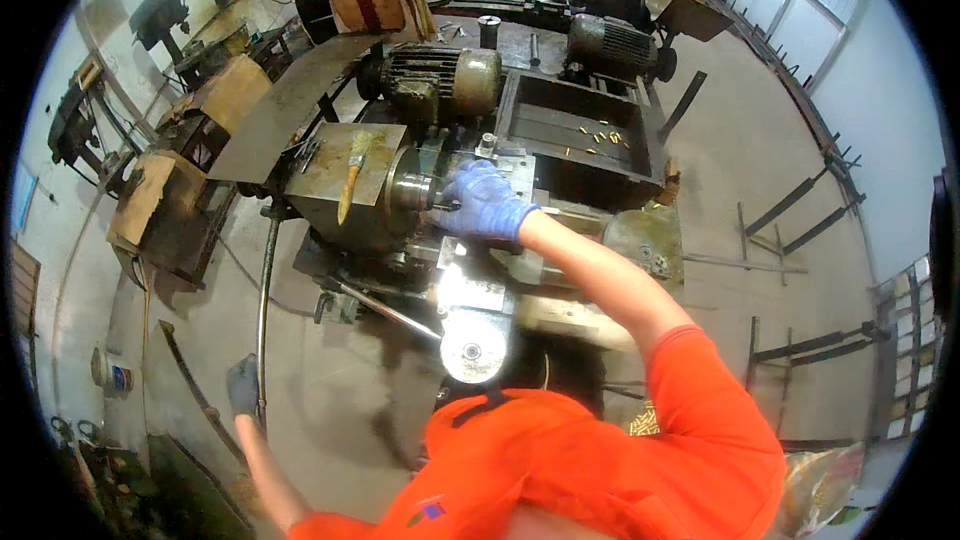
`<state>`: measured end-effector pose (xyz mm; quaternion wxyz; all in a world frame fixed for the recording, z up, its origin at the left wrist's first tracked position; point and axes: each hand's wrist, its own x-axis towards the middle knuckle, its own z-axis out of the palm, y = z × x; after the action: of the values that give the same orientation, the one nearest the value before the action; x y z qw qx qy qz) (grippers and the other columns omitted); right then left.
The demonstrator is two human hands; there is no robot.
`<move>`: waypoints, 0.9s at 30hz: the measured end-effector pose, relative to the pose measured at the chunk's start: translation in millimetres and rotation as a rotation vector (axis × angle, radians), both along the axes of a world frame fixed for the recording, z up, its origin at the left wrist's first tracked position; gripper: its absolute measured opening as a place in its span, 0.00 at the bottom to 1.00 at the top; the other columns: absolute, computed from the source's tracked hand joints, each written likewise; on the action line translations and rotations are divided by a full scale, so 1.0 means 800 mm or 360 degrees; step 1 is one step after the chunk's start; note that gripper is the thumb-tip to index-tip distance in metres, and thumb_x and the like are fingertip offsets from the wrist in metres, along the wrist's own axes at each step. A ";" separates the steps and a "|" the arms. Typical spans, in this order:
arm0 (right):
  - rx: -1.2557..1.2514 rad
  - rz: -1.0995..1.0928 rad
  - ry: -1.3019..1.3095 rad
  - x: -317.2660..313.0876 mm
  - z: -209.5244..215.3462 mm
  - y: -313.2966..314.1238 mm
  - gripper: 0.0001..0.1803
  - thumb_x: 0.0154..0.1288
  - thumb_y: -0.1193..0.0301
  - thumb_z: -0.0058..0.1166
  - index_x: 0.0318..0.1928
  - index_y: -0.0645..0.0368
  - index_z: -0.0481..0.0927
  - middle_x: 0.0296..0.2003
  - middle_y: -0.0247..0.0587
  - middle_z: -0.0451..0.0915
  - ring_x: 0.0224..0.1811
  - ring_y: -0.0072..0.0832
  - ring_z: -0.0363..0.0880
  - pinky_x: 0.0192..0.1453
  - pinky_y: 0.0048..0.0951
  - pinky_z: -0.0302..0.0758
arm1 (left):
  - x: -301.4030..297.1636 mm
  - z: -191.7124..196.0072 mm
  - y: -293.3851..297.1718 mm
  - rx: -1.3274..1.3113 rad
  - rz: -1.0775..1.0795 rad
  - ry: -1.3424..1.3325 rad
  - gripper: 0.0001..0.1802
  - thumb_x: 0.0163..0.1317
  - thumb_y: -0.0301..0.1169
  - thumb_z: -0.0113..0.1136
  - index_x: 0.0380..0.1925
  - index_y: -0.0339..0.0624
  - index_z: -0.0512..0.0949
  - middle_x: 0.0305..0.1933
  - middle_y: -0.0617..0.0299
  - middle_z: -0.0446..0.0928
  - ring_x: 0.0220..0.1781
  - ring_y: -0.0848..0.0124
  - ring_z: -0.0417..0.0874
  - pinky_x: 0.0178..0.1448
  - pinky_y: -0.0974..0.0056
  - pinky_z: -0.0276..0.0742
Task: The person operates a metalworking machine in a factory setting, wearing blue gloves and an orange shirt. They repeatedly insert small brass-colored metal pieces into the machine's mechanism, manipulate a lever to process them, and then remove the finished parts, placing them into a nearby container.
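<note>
My right hand (pixel 485 202), in a blue glove, reaches to the front of the lathe's round metal chuck (pixel 410 192). Its fingers are bent together there, and whatever they hold is hidden. Far out to the left, my left hand (pixel 243 387) in a dark grey glove is closed round the lower end of a long steel lever (pixel 266 310). That lever hangs from the left side of the lathe's headstock (pixel 350 195). A brush (pixel 352 180) with a wooden handle lies on top of the headstock. Below my right hand sits a shiny metal housing (pixel 474 340) with a rounded end.
Behind the chuck stands an electric motor (pixel 440 80), with another motor (pixel 612 43) farther right. A dark metal tray (pixel 585 165) holds several small brass-coloured pieces (pixel 606 137). More brass-coloured pieces (pixel 645 420) lie low by my right sleeve. Metal racks (pixel 815 345) stand on the right.
</note>
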<state>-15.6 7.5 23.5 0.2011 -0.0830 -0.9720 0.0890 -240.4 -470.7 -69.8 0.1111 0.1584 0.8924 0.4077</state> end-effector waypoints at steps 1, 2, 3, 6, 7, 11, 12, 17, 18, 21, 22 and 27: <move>0.0108 -0.0013 0.0013 0.006 -0.001 -0.002 0.23 0.50 0.48 0.52 0.24 0.55 0.83 0.25 0.46 0.78 0.38 0.41 0.74 0.51 0.40 0.65 | 0.015 0.006 0.006 -0.0012 0.0024 0.0036 0.16 0.61 0.38 0.48 0.16 0.44 0.69 0.15 0.70 0.61 0.17 0.77 0.59 0.20 0.67 0.53; 0.0215 -0.0031 0.0026 0.016 -0.001 -0.001 0.23 0.50 0.47 0.51 0.24 0.55 0.83 0.25 0.46 0.78 0.37 0.41 0.74 0.52 0.40 0.63 | 0.017 0.006 0.008 0.0043 0.0177 -0.0145 0.17 0.62 0.40 0.49 0.17 0.44 0.68 0.16 0.69 0.60 0.19 0.77 0.60 0.22 0.66 0.57; 0.0321 -0.0055 0.0040 0.029 0.002 0.000 0.23 0.50 0.47 0.51 0.24 0.54 0.83 0.24 0.46 0.78 0.37 0.40 0.74 0.54 0.40 0.61 | 0.019 0.008 0.013 0.0036 0.0148 -0.0088 0.17 0.62 0.40 0.49 0.18 0.42 0.69 0.17 0.68 0.62 0.20 0.76 0.62 0.24 0.66 0.59; -0.0426 0.0087 -0.0146 0.094 0.041 -0.014 0.16 0.51 0.57 0.57 0.31 0.57 0.83 0.28 0.41 0.79 0.39 0.35 0.74 0.56 0.34 0.64 | 0.039 0.031 0.030 -0.0227 -0.0038 0.0355 0.17 0.62 0.41 0.50 0.24 0.38 0.74 0.20 0.63 0.69 0.24 0.73 0.69 0.30 0.64 0.65; -0.0444 0.0045 0.0115 0.120 0.038 -0.016 0.13 0.50 0.61 0.59 0.31 0.57 0.83 0.29 0.41 0.79 0.39 0.36 0.74 0.51 0.33 0.68 | 0.051 0.053 0.055 -0.0458 -0.0201 0.0683 0.17 0.62 0.41 0.50 0.28 0.36 0.75 0.22 0.60 0.72 0.26 0.71 0.72 0.32 0.64 0.67; -0.0677 -0.0328 0.0368 0.229 0.007 -0.007 0.11 0.49 0.64 0.61 0.31 0.57 0.82 0.31 0.42 0.81 0.35 0.39 0.77 0.41 0.34 0.73 | 0.083 0.111 0.165 0.0052 -0.0358 0.0808 0.20 0.60 0.40 0.55 0.46 0.38 0.76 0.39 0.50 0.79 0.41 0.63 0.80 0.45 0.63 0.73; -0.0676 -0.0387 0.0452 0.248 -0.001 -0.009 0.11 0.49 0.65 0.61 0.30 0.58 0.82 0.29 0.43 0.80 0.32 0.38 0.78 0.38 0.33 0.73 | 0.086 0.118 0.191 0.0293 -0.0393 0.0845 0.21 0.59 0.40 0.56 0.48 0.39 0.76 0.39 0.48 0.78 0.40 0.60 0.80 0.44 0.63 0.73; -0.1000 -0.1037 0.0175 0.333 -0.060 -0.034 0.10 0.52 0.66 0.61 0.28 0.61 0.83 0.25 0.47 0.80 0.28 0.30 0.79 0.36 0.30 0.73 | 0.098 0.153 0.320 -0.0005 -0.0436 0.1188 0.23 0.57 0.39 0.58 0.51 0.42 0.73 0.34 0.49 0.78 0.32 0.55 0.80 0.36 0.61 0.74; -0.1038 -0.1033 0.0165 0.340 -0.070 -0.043 0.11 0.52 0.65 0.61 0.28 0.62 0.82 0.26 0.46 0.81 0.28 0.29 0.79 0.37 0.29 0.74 | 0.095 0.146 0.334 -0.0093 -0.0455 0.1239 0.23 0.57 0.39 0.58 0.52 0.42 0.73 0.32 0.49 0.78 0.30 0.55 0.79 0.34 0.60 0.74; -0.1307 -0.1108 0.0146 0.353 -0.089 -0.068 0.13 0.52 0.64 0.62 0.29 0.64 0.82 0.27 0.45 0.82 0.29 0.29 0.80 0.39 0.28 0.74 | 0.082 0.109 0.347 -0.0130 -0.0514 0.1356 0.23 0.57 0.37 0.57 0.53 0.43 0.72 0.30 0.49 0.78 0.27 0.55 0.79 0.30 0.57 0.73; -0.1307 -0.1109 0.0128 0.356 -0.094 -0.076 0.13 0.52 0.64 0.62 0.29 0.64 0.82 0.27 0.45 0.82 0.29 0.30 0.80 0.39 0.28 0.74 | 0.077 0.101 0.349 -0.0109 -0.0546 0.1405 0.23 0.57 0.37 0.57 0.53 0.43 0.71 0.30 0.50 0.78 0.26 0.55 0.78 0.29 0.57 0.73; -0.1235 -0.1179 0.0048 0.352 -0.102 -0.091 0.12 0.51 0.65 0.62 0.28 0.63 0.82 0.27 0.46 0.82 0.31 0.30 0.80 0.39 0.29 0.74 | 0.087 0.101 0.349 0.0146 -0.0495 0.1453 0.20 0.57 0.36 0.57 0.48 0.41 0.75 0.32 0.49 0.78 0.27 0.55 0.79 0.30 0.57 0.73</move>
<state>266.1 -65.2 -58.1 0.1875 -0.4875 -0.7702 0.3660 -170.6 -191.3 11.1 -0.2394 0.4573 0.7968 0.3141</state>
